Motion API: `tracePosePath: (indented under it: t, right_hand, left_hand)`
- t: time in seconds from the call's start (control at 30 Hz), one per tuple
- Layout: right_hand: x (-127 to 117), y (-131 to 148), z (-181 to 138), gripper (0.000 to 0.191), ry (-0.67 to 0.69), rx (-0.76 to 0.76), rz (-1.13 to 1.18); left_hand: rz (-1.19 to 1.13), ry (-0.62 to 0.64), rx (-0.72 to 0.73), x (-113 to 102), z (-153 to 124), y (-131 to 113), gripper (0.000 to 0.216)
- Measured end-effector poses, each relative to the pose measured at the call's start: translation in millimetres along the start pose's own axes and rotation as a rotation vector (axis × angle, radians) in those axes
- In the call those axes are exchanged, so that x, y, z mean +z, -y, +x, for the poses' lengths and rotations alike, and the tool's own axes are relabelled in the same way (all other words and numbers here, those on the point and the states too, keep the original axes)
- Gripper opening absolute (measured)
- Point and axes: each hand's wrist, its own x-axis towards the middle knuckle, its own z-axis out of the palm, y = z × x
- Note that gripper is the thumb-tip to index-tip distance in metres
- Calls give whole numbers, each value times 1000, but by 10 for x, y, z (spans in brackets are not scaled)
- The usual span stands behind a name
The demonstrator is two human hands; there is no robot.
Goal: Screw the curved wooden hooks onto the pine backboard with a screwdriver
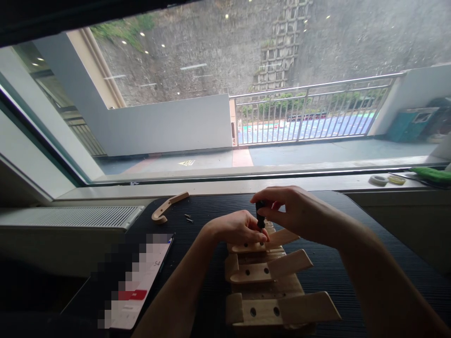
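Note:
A pale wooden rack (271, 281) with several hook pieces fixed across it lies on a dark ribbed table (352, 272). My left hand (236, 228) is closed and presses on the farthest hook piece, fingers pinched by a hole. My right hand (292, 209) is closed around the black handle of a small screwdriver (260, 217), which stands upright with its tip at that hook piece. A loose wooden hook (168, 206) lies at the table's far left. Two small dark screws (189, 218) rest beside it.
A phone (139, 281) lies on the table's left front. A radiator grille (70, 217) runs on the left below the window sill. On the sill at the far right are tape rolls (379, 180) and a green object (431, 174).

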Motion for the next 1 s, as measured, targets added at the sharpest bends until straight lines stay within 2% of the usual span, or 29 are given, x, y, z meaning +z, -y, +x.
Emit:
tracePosePath:
  t: [0.13, 0.23, 0.37, 0.7, 1.0]
  right_hand:
    - [13, 7, 7, 21, -8, 4, -18]
    - [12, 2, -2, 25, -24, 11, -2]
    - [-6, -3, -14, 30, -13, -2, -8]
    - [-4, -31, -13, 25, -7, -4, -23]
    - [-21, -15, -4, 25, -21, 15, -27]
  left_hand:
    - [33, -11, 2, 0, 3, -12, 29]
    - [55, -35, 9, 14, 20, 1, 28]
    - [36, -23, 19, 24, 29, 13, 28]
    - [22, 2, 29, 8, -12, -55, 28]
    - [-22, 0, 24, 18, 15, -10, 26]
